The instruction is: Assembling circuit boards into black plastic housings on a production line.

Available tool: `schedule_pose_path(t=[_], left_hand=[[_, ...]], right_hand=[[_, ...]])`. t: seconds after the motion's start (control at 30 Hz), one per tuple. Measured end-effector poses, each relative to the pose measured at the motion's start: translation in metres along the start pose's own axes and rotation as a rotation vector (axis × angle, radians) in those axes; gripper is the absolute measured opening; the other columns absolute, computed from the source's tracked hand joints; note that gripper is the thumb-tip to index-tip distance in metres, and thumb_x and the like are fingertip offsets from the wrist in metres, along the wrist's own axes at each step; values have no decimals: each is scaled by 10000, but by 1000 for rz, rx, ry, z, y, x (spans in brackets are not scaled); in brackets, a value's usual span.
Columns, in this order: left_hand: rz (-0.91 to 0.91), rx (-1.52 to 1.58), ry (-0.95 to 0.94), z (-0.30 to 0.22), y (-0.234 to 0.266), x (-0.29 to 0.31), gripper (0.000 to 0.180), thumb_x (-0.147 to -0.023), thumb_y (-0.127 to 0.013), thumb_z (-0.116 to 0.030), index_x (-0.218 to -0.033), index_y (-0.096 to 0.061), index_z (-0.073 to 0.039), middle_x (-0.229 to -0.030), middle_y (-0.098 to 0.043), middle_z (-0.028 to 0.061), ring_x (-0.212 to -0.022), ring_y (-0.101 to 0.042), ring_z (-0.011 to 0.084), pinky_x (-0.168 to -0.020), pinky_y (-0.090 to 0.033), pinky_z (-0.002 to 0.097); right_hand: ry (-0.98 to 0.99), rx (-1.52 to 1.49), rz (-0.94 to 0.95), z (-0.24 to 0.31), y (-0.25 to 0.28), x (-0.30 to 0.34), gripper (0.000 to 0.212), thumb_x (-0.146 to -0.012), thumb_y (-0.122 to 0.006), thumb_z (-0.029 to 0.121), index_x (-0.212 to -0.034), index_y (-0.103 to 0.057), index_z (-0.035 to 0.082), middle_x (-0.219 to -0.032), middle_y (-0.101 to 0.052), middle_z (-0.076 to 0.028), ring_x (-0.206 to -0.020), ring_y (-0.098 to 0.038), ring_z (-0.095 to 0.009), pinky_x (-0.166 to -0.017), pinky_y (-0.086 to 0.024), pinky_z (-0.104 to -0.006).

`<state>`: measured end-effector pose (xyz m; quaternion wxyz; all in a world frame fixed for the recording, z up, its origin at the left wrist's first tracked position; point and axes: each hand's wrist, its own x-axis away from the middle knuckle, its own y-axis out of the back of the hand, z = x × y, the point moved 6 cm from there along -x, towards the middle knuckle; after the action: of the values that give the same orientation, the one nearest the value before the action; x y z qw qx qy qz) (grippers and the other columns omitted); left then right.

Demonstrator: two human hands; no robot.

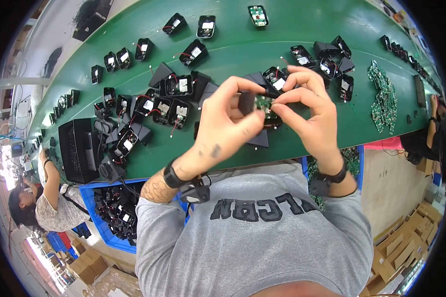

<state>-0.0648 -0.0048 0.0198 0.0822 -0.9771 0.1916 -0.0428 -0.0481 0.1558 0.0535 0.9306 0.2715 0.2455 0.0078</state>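
A small green circuit board (263, 103) is held up above the green table between my two hands. The fingers of my left hand (229, 118) pinch it from the left. From the other side, the thumb and forefinger of my right hand (309, 108) grip its right edge. Part of the board is hidden by the fingertips. Just behind my fingers lies an open black casing (275, 76) with a white part inside. Left of my left hand, several similar open casings (180, 113) with red wires lie clustered on the table.
A heap of green circuit boards (382, 96) lies at the right. A black bin (78, 151) stands at the left, near a blue crate (95, 210) of black parts. Another casing with a board (258, 16) sits at the far side. A co-worker (52, 198) is at the left.
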Motion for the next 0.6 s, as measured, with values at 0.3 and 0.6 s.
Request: schedule_pose_path(t=[0.3,0.6], left_hand=[[-121,-207,-244,-19,-19,-13,374,-776,-660,17,-1124,-524,19,-928,-680,110,-826,-663,111,-736,-563,257],[-224,-26,-479,-18,-47,-39,444,-826,-648,57,-1215,-439,8,-1111,-554,117,-952,-599,133,-725,-547,232]], right_hand=[[-82,-151,-419,-21,-7,23,184,-693,-748,-60,-852,-721,27,-1083,-562,-87,-1266,-428,-318,-1060,-361,-464],[17,115,-321,1,6,18,556,-770,-666,94,-1308,-544,22,-1479,-298,-239,-1380,-224,-447,-1114,-186,-524]])
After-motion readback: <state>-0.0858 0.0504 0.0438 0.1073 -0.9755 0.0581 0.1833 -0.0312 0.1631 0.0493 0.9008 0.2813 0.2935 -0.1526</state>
